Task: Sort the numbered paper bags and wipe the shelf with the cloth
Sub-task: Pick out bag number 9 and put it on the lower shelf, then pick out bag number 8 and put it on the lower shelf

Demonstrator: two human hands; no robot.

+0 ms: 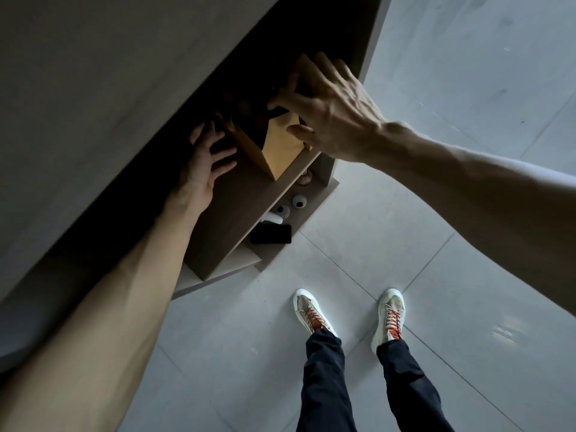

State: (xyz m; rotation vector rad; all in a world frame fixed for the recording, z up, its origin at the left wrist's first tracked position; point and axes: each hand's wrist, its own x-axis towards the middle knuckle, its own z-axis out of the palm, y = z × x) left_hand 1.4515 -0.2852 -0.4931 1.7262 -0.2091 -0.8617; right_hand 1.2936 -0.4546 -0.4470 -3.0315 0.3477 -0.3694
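A brown paper bag [280, 148] stands open-topped at the front edge of a dark wooden shelf [237, 194]. My right hand [327, 107] reaches in from the right and pinches the bag's top rim between thumb and fingers. My left hand [205, 160] is inside the shelf bay just left of the bag, fingers spread and slightly bent, beside the bag's shadowed side. More bags deeper in the bay are lost in darkness, and no number shows on the visible face. No cloth is in view.
Lower shelves hold a black box [271, 234], two small white round objects [291, 205] and a white tube. The grey cabinet top [93, 88] overhangs the bay. My feet in white shoes [349, 313] stand on grey floor tiles.
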